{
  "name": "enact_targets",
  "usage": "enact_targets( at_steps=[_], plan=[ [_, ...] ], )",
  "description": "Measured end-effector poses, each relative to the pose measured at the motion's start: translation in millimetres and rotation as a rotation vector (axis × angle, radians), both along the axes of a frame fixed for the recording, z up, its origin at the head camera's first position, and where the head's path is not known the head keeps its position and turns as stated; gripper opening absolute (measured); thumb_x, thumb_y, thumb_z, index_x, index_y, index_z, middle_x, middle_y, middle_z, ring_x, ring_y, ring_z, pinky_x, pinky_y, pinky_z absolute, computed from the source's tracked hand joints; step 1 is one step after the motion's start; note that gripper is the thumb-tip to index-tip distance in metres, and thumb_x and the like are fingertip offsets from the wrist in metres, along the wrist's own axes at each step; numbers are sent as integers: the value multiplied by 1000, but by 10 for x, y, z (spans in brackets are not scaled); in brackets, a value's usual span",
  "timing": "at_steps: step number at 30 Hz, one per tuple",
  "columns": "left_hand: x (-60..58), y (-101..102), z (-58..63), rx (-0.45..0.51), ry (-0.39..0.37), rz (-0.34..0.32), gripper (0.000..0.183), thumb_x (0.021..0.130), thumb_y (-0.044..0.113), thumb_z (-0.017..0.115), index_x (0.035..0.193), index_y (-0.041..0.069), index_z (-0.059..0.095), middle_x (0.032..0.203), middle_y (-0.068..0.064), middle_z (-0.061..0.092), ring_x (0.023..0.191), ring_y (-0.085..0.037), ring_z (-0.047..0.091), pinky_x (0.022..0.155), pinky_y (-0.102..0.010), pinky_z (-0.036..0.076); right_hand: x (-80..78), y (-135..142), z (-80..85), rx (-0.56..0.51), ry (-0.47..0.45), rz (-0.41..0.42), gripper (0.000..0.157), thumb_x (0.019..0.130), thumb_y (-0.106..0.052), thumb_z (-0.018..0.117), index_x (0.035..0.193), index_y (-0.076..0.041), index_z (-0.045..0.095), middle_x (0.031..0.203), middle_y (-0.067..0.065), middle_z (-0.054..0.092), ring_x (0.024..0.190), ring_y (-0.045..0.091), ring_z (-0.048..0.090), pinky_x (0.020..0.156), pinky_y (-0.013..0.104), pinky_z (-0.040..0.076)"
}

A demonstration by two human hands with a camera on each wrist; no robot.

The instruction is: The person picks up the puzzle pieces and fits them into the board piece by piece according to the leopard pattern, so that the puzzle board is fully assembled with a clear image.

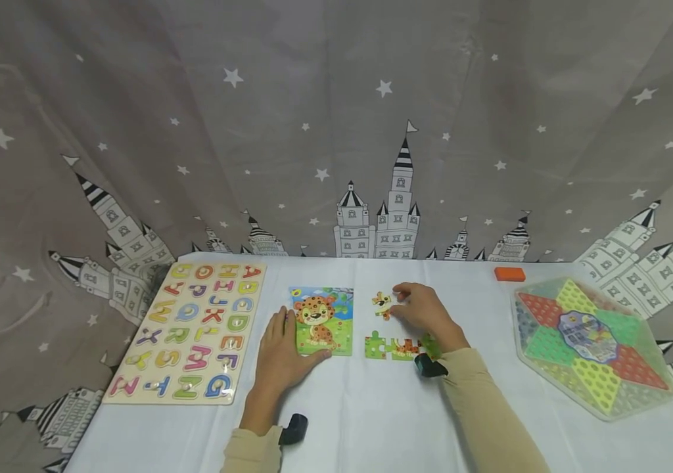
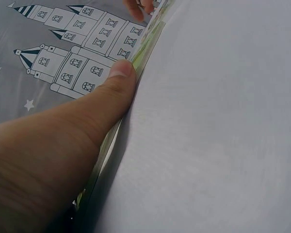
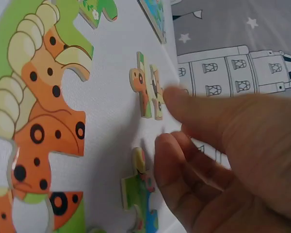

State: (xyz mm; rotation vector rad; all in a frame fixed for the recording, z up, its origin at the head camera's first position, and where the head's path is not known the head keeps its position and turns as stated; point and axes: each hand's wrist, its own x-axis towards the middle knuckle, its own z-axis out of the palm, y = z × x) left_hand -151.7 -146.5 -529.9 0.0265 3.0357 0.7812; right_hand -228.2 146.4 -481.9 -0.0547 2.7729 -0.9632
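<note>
Leopard picture [image 1: 326,322] touched by wide-spread left hand [image 1: 283,358]; right hand [image 1: 425,312] parted beside puzzle pieces [image 1: 381,304]

On the table [image 1: 384,420], the letter board [image 1: 194,336] lay at the left, and the picture board [image 1: 320,322] lay to its right, with the left hand [image 1: 283,355] over its left and near edges. Farther right, loose puzzle pieces [image 1: 381,304] lay just left of the right hand [image 1: 425,312], and a row of pieces [image 1: 404,348] lay before them. Beyond that hand, the block [image 1: 509,274] sat by the back edge, the game board [image 1: 589,337] before it and rightward. The curtain [image 1: 277,164] hung behind everything.
</note>
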Motion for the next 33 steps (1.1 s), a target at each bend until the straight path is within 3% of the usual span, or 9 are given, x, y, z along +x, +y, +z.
enact_targets(
  at_steps=[4, 9, 16, 20, 24, 28, 33],
  plan=[
    [3, 9, -2, -7, -13, 2, 119, 77, 68, 76, 160, -3, 25, 169, -24, 18, 156, -45, 18, 127, -61, 21, -19, -15, -48, 29, 2, 66, 61, 85, -27, 84, 139, -7, 63, 127, 13, 65, 112, 28, 62, 101, 47, 53],
    [12, 15, -12, -13, -20, -3, 120, 78, 69, 74, 160, -2, 24, 169, -23, 17, 156, -44, 17, 127, -60, 20, -26, -34, -107, 48, 1, 58, 58, 81, -28, 88, 129, -4, 67, 121, 12, 64, 106, 25, 60, 100, 45, 53],
    [57, -17, -15, 13, 28, 10, 116, 76, 66, 77, 162, 7, 26, 167, -25, 22, 154, -47, 22, 124, -64, 24, -29, -143, -137, -101, -9, -33, 27, 92, -26, 77, 108, -9, 64, 99, 6, 67, 84, 18, 62, 79, 34, 52],
    [73, -25, -32, 3, 7, 8, 116, 77, 68, 75, 163, 8, 25, 168, -25, 19, 155, -47, 18, 125, -65, 22, -8, -290, -162, -202, -31, -69, 22, 95, -29, 73, 107, -11, 67, 92, 3, 71, 72, 13, 66, 74, 30, 50],
    [45, -11, -23, -3, 0, -6, 114, 79, 69, 73, 163, 9, 25, 169, -23, 17, 156, -46, 17, 125, -65, 22, 20, -464, -142, -284, -52, -50, 20, 95, -29, 74, 106, -13, 68, 90, 2, 74, 69, 12, 68, 75, 31, 52],
    [17, 0, -10, -15, -8, 0, 110, 81, 70, 71, 163, 11, 26, 170, -21, 15, 157, -45, 15, 126, -64, 21, 19, -688, -121, -352, -85, 5, 19, 94, -28, 75, 104, -13, 68, 86, 0, 73, 67, 12, 69, 67, 27, 54],
    [-1, 20, -17, -20, -8, -1, 100, 87, 67, 66, 162, 13, 28, 171, -20, 14, 157, -45, 14, 126, -64, 20, -14, -935, -135, -348, -75, 46, 20, 92, -25, 77, 103, -10, 69, 81, 1, 72, 63, 11, 68, 60, 23, 53]
  ],
)
